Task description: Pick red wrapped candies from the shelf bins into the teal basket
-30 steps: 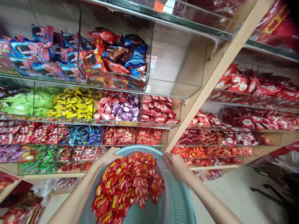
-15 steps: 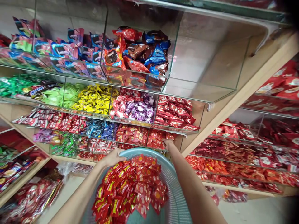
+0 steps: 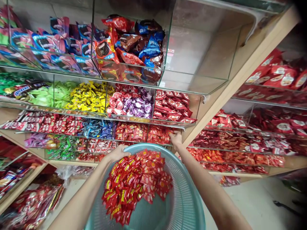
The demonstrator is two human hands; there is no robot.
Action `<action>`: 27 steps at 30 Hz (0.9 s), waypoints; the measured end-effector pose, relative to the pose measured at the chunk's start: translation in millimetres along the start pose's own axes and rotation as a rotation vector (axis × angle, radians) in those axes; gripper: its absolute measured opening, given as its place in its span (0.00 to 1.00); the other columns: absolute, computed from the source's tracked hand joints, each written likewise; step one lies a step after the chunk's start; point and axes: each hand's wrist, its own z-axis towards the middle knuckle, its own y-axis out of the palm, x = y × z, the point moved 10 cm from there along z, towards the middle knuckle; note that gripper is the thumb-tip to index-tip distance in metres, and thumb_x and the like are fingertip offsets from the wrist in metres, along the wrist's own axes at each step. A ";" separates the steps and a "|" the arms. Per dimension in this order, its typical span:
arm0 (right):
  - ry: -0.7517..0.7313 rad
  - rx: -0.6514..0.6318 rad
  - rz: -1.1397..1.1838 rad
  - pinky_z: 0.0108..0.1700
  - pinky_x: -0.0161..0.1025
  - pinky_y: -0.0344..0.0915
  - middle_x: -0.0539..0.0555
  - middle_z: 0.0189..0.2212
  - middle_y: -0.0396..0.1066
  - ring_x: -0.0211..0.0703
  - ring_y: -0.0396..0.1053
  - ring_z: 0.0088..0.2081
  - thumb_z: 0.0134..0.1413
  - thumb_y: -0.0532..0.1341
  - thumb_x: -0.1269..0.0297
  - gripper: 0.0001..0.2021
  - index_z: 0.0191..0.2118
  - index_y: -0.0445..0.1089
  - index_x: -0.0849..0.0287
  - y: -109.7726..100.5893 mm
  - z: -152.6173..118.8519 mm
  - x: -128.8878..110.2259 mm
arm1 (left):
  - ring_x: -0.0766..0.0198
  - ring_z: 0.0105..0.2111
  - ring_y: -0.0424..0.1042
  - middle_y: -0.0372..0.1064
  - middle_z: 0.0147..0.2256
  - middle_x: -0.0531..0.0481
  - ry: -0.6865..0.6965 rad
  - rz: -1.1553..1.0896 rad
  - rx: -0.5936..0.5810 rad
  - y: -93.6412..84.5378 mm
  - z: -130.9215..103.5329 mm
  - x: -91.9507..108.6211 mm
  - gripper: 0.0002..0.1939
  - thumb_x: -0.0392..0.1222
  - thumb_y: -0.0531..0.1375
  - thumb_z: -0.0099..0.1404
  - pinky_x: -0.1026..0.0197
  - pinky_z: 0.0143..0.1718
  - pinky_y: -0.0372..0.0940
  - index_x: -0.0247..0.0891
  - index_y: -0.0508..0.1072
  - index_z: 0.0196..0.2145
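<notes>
My left hand [image 3: 119,152] grips the far left rim of a round teal plastic basket [image 3: 189,191]. Inside the basket lies a pile of small red packets, some with yellow lettering [image 3: 123,188] and some with pale spots [image 3: 152,167]. My right hand [image 3: 176,138] reaches beyond the basket to the right end of a lower shelf, at a compartment of red packets [image 3: 158,134]. Its fingers are partly hidden by the shelf edge and the packets, so I cannot make out whether they hold anything.
Glass-fronted shelves hold yellow candies [image 3: 90,97], purple candies [image 3: 141,103] and larger wrapped cakes [image 3: 151,44]. A slanting wooden divider [image 3: 242,76] stands right of my right hand. Plastic bags of red packets [image 3: 31,204] lie at the lower left.
The view has shifted, so the shelves sit further left and slightly higher. More of the basket's right side and bottom shows. My right hand remains at the shelf, my left on the rim.
</notes>
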 end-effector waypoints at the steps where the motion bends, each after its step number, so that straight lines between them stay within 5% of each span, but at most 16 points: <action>1: -0.008 -0.005 0.018 0.23 0.31 0.59 0.44 0.18 0.61 0.32 0.58 0.19 0.39 0.60 0.63 0.15 0.36 0.63 0.63 -9.7 -7.5 -6.2 | 0.70 0.21 0.55 0.57 0.20 0.57 0.010 0.007 -0.002 -0.1 2.1 3.2 0.13 0.47 0.58 0.47 0.68 0.24 0.51 0.32 0.68 0.26; 5: -0.029 -0.081 0.120 0.29 0.31 0.61 0.47 0.25 0.65 0.32 0.62 0.24 0.40 0.58 0.58 0.15 0.35 0.64 0.61 -52.1 -56.2 -34.2 | 0.71 0.21 0.54 0.56 0.19 0.58 0.040 0.051 -0.027 1.5 12.4 14.7 0.12 0.45 0.59 0.46 0.68 0.23 0.49 0.32 0.68 0.25; 7: 0.033 -0.221 0.215 0.32 0.33 0.62 0.49 0.28 0.66 0.34 0.64 0.27 0.41 0.58 0.57 0.16 0.36 0.63 0.60 -61.0 -90.1 -37.8 | 0.70 0.22 0.56 0.59 0.21 0.58 0.064 0.022 -0.047 3.5 17.7 19.6 0.13 0.45 0.59 0.46 0.68 0.25 0.51 0.32 0.69 0.28; 9: 0.078 -0.358 0.137 0.31 0.33 0.62 0.51 0.28 0.66 0.36 0.64 0.28 0.42 0.58 0.56 0.17 0.38 0.62 0.61 -63.9 -124.2 -32.7 | 0.69 0.23 0.58 0.61 0.22 0.57 0.076 0.010 -0.062 5.4 22.4 22.4 0.15 0.46 0.59 0.46 0.68 0.26 0.52 0.32 0.70 0.30; 12: -0.009 -0.380 -0.163 0.26 0.32 0.59 0.49 0.27 0.64 0.34 0.61 0.23 0.44 0.57 0.59 0.18 0.42 0.57 0.60 -71.6 -154.8 -20.2 | 0.68 0.24 0.59 0.63 0.23 0.56 0.078 0.018 -0.078 7.6 26.4 25.5 0.16 0.46 0.60 0.46 0.67 0.28 0.53 0.32 0.71 0.31; 17: -0.207 -0.364 -0.499 0.31 0.34 0.59 0.52 0.30 0.65 0.38 0.63 0.28 0.48 0.52 0.66 0.04 0.31 0.61 0.59 -58.3 -165.6 -4.2 | 0.68 0.23 0.59 0.63 0.22 0.56 0.065 0.015 -0.079 8.3 24.4 30.2 0.16 0.46 0.59 0.47 0.67 0.27 0.53 0.32 0.71 0.31; 22: -0.272 -0.362 -0.707 0.37 0.36 0.59 0.55 0.34 0.65 0.42 0.64 0.36 0.50 0.50 0.69 0.08 0.36 0.63 0.60 -44.7 -172.0 -1.2 | 0.69 0.24 0.58 0.62 0.23 0.56 0.096 0.021 -0.074 6.8 20.9 30.1 0.14 0.45 0.59 0.47 0.68 0.27 0.53 0.32 0.70 0.31; 27: -0.318 -0.438 -0.991 0.30 0.34 0.57 0.55 0.35 0.63 0.40 0.66 0.33 0.55 0.47 0.69 0.09 0.38 0.61 0.59 -32.4 -191.8 -8.2 | 0.70 0.21 0.56 0.59 0.20 0.58 0.099 0.038 -0.036 0.7 20.2 27.6 0.12 0.44 0.58 0.47 0.68 0.25 0.51 0.32 0.68 0.26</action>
